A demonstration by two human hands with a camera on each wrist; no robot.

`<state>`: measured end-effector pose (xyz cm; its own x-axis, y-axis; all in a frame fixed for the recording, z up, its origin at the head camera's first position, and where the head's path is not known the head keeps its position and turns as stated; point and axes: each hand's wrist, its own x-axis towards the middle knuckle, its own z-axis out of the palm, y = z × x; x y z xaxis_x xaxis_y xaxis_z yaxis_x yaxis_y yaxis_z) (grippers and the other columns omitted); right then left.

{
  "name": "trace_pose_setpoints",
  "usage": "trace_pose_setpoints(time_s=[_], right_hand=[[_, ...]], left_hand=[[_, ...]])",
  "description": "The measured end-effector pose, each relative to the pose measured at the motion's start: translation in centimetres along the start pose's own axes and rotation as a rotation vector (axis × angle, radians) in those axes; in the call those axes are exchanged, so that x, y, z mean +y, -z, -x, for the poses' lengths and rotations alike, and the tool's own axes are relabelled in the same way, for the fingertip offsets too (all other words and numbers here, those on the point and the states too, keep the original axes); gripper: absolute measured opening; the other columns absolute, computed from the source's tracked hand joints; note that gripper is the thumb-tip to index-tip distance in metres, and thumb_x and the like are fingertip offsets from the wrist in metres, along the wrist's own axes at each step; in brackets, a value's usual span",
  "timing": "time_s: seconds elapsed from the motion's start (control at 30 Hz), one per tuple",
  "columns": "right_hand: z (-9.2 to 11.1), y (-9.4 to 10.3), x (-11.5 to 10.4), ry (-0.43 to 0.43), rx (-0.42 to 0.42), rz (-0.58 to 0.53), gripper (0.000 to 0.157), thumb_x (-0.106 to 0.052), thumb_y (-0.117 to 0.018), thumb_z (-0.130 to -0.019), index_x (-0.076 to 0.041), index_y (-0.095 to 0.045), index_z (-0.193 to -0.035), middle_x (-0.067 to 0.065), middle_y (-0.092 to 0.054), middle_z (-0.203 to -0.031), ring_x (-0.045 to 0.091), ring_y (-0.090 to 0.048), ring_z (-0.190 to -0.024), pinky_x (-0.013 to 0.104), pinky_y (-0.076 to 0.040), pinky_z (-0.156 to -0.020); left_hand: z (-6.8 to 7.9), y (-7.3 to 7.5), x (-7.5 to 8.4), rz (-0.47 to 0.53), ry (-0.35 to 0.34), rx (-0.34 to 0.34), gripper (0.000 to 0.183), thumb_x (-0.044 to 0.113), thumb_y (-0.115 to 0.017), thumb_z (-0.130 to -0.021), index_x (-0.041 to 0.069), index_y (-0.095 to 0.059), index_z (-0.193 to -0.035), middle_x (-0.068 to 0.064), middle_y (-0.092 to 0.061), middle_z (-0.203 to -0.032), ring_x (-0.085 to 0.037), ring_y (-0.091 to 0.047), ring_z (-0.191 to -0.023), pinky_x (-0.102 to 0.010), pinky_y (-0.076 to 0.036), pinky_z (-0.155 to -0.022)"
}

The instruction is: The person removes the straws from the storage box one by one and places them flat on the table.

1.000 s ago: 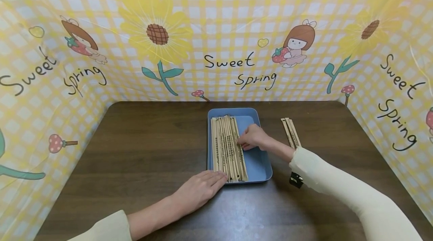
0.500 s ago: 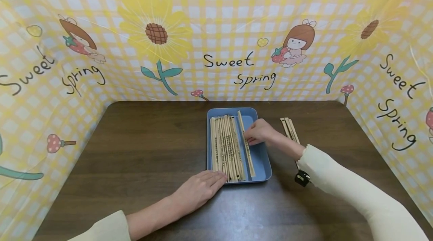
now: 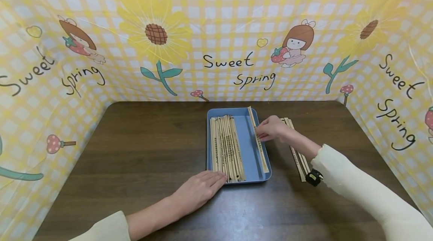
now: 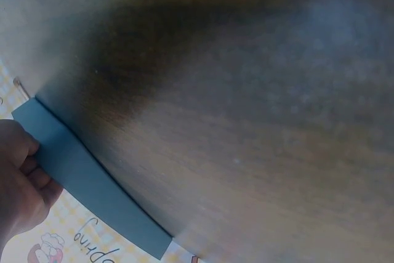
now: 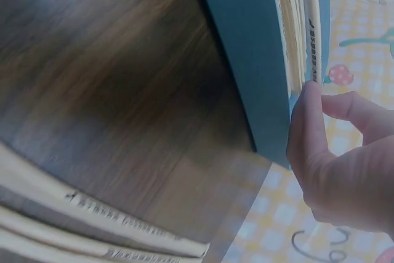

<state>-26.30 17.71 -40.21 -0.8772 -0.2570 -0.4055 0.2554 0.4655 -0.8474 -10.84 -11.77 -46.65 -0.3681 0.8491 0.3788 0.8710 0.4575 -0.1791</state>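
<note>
A shallow blue tray [image 3: 248, 120] stands on the dark wooden table, a row of thin paper-wrapped sticks [image 3: 224, 147] with black print filling its left part. My right hand [image 3: 273, 129] pinches one paper-wrapped stick [image 3: 259, 147] between thumb and fingers, over the tray's right side. That stick leans slightly, apart from the row. At the near-left corner of the tray, my left hand [image 3: 201, 188] holds the rim; in the left wrist view its fingers curl at the tray wall [image 4: 92, 180]. Beneath my right forearm lie several more wrapped sticks [image 3: 297, 164], partly hidden.
The wooden table [image 3: 152, 139] runs up to a yellow checked cloth [image 3: 220, 19] on the back and both sides. A small black device [image 3: 314, 177] sits at my right wrist.
My right hand has drawn one wrapped stick away from the row and carried it rightward to the tray's right wall. The left hand and tray have stayed in place.
</note>
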Motion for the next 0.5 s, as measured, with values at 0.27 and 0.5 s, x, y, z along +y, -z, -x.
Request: trace_pose_setpoints(time_s=[0.27,0.5], right_hand=[[0.9,2.1,1.1,-0.045,0.015,-0.036,0.028,0.002,-0.058,-0.094,0.018,-0.060,-0.116,0.022,-0.063,-0.108,0.018,-0.067,-0.080,0.032,-0.059,-0.079],[1.5,3.4,2.7,-0.050,0.025,-0.013,0.032,0.003,-0.056,-0.092,0.020,-0.058,-0.119,0.020,-0.063,-0.109,0.018,-0.065,-0.081,0.030,-0.059,-0.079]], left_hand=[[0.0,0.0,0.1,0.007,0.005,-0.012,0.042,0.005,-0.032,-0.101,-0.002,-0.064,-0.128,-0.014,-0.067,-0.124,-0.023,-0.063,-0.116,-0.036,-0.051,-0.098],[-0.2,0.1,0.2,0.014,0.011,-0.005,0.041,0.005,-0.034,-0.100,-0.002,-0.065,-0.127,-0.013,-0.068,-0.122,-0.023,-0.064,-0.114,-0.035,-0.052,-0.097]])
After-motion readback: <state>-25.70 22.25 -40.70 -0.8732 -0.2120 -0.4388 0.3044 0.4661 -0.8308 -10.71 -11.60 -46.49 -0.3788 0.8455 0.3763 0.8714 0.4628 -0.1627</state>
